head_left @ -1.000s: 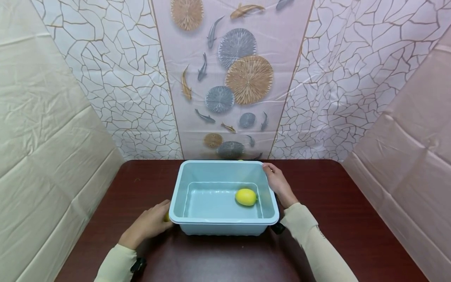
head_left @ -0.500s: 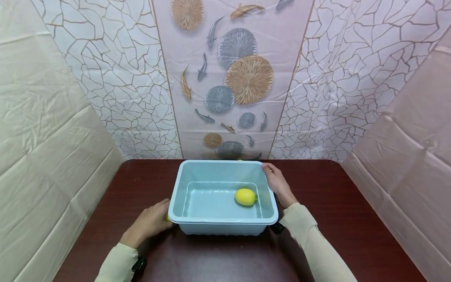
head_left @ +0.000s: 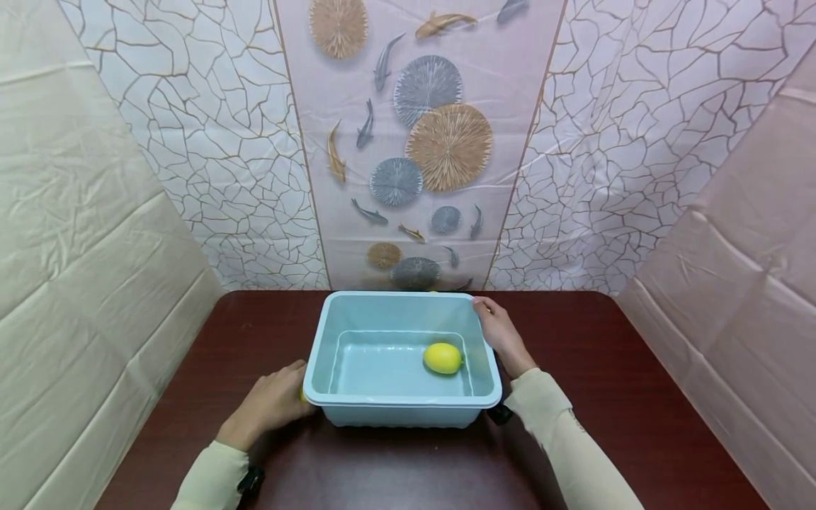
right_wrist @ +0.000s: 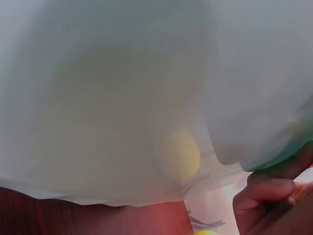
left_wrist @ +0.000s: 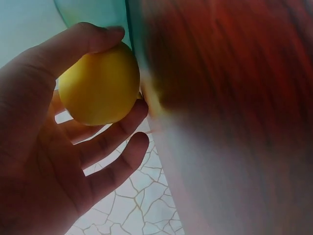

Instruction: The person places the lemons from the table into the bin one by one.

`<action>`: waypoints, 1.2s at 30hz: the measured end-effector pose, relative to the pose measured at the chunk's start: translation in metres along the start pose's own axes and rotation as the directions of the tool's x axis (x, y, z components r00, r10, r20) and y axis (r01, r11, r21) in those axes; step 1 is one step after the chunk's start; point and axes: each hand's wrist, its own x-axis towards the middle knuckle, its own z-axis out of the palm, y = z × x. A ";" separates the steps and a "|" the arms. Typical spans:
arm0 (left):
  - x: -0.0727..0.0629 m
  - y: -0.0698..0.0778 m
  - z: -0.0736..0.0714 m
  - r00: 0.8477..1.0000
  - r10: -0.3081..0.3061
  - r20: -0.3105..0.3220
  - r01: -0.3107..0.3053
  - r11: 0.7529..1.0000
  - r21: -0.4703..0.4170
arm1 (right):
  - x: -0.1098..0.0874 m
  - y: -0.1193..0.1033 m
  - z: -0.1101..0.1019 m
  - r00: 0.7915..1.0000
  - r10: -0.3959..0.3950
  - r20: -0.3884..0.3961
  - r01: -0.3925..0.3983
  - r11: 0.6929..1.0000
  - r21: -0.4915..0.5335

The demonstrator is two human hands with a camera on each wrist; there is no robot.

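Note:
A light blue plastic basin (head_left: 408,407) stands on the dark red table, with one yellow lemon (head_left: 443,358) lying inside at its right. My left hand (head_left: 270,400) is at the basin's left side, low by the table. It holds a second lemon (left_wrist: 100,85), mostly hidden from the head view; the left wrist view shows the thumb over it and fingers curled round its far side. My right hand (head_left: 503,334) grips the basin's right rim near the back corner, thumb on the rim. In the right wrist view, the pale basin wall (right_wrist: 112,122) fills most of the picture.
Behind the basin's back rim a thin yellow sliver (head_left: 433,291) shows; the rest of it is hidden. Table surface (head_left: 574,397) surrounds the basin. A patterned cloth wall (head_left: 414,212) rises at the table's back edge, with plain cloth walls on both sides.

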 end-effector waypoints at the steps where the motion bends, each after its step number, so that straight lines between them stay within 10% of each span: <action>1: 0.000 0.000 0.000 1.000 0.002 -0.004 -0.002 1.000 -0.001 | 0.000 0.000 0.000 1.000 -0.001 -0.001 0.000 1.000 -0.003; 18: -0.005 0.003 -0.009 0.997 -0.005 -0.077 0.008 0.999 0.043 | 0.000 0.000 0.001 1.000 0.024 0.010 -0.024 1.000 0.007; 36: -0.008 0.005 -0.011 0.985 0.001 -0.173 -0.021 0.994 -0.110 | -0.001 0.001 0.001 1.000 0.012 -0.003 -0.012 1.000 0.022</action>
